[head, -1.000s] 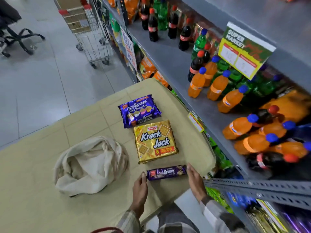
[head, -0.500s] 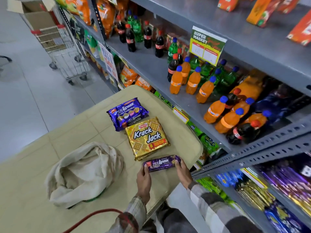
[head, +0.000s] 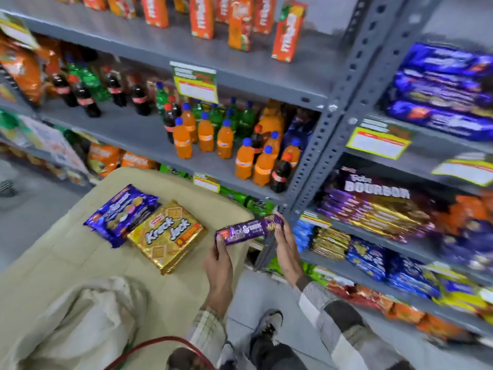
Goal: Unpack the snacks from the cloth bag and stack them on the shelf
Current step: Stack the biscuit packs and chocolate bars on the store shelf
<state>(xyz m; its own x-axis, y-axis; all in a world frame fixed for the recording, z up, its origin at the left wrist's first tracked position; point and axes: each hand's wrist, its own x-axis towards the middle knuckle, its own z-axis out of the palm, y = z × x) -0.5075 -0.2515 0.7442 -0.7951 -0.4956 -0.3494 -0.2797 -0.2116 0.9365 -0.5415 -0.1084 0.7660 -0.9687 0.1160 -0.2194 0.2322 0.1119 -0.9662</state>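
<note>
I hold a long purple Hide & Seek biscuit roll (head: 248, 229) off the table, level, near the table's right edge. My left hand (head: 220, 259) grips its left end and my right hand (head: 286, 247) grips its right end. On the beige table (head: 66, 263) lie a gold Krack Jack pack (head: 168, 236) and a blue-purple Hide & Seek pack (head: 122, 212), side by side. The crumpled cream cloth bag (head: 80, 321) sits at the lower left. The grey shelf (head: 373, 231) to the right carries purple Bourbon packs (head: 373, 204) and blue biscuit packs.
A grey slotted shelf upright (head: 317, 156) stands just behind the roll. Orange, dark and green soda bottles (head: 240, 148) fill the shelf left of it, juice cartons (head: 240, 20) above. My shoes (head: 266, 327) stand on the grey floor between table and shelf.
The roll has been lifted off the table and carried right toward the shelf, both hands still at its ends. My view has swung right and up, showing the biscuit shelves.
</note>
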